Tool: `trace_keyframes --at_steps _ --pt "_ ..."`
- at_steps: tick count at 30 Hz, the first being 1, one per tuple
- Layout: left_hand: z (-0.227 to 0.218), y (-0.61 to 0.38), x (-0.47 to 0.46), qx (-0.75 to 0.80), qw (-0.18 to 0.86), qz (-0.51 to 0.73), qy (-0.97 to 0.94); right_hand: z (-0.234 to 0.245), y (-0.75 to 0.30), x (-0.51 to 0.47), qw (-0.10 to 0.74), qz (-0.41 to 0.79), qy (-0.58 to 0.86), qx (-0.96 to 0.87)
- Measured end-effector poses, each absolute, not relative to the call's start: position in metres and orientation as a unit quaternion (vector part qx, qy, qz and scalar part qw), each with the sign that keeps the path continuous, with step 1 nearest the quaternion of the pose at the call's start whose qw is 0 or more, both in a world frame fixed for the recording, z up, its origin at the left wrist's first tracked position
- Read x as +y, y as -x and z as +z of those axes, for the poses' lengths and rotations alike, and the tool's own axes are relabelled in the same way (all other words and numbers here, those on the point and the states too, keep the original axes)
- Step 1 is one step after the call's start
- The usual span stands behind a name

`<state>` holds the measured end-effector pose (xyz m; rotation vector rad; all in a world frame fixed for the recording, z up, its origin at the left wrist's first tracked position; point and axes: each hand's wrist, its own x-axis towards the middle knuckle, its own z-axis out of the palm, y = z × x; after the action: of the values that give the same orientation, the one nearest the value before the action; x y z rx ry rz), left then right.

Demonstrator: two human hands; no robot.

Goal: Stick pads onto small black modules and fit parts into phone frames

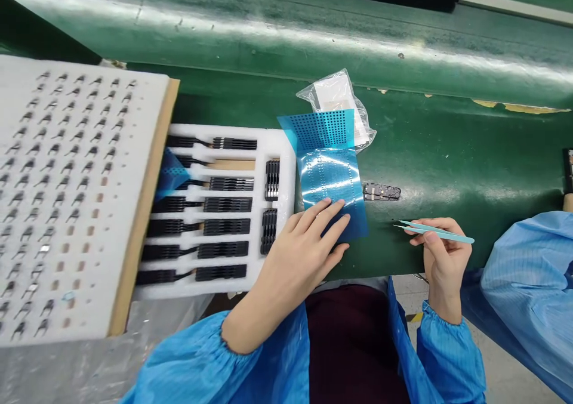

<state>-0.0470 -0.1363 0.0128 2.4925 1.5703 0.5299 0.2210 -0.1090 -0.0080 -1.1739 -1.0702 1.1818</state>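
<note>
My left hand lay open on the thin, slippery blue film, best taken by its edge, on the bench right of the foam tray, while my right hand pinched tweezers.

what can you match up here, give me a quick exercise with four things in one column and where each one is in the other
Things:
1. teal tweezers
2. blue perforated film sheet
3. small black metal part
4. clear plastic bag

Places:
a. lying on the green bench mat, just right of the sheet
b. pinched in the right hand
c. under the fingers of the left hand
d. behind the sheet, its near edge partly under it

Right pairs: 1-b, 2-c, 3-a, 4-d
</note>
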Motion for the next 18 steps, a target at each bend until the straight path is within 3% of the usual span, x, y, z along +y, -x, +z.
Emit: trace_keyframes --at_steps 6,12,18 --pt "0.013 0.043 -0.14 0.532 0.055 0.19 -0.823 -0.008 -0.222 -0.11 0.555 0.499 0.496 -0.443" --pt "0.024 0.049 -0.133 0.588 0.069 0.285 -0.754 -0.01 -0.224 -0.109 0.554 0.491 0.499 -0.449" --pt "0.029 0.053 -0.111 0.642 -0.089 0.353 -0.674 -0.012 -0.225 -0.108 0.558 0.486 0.5 -0.451"
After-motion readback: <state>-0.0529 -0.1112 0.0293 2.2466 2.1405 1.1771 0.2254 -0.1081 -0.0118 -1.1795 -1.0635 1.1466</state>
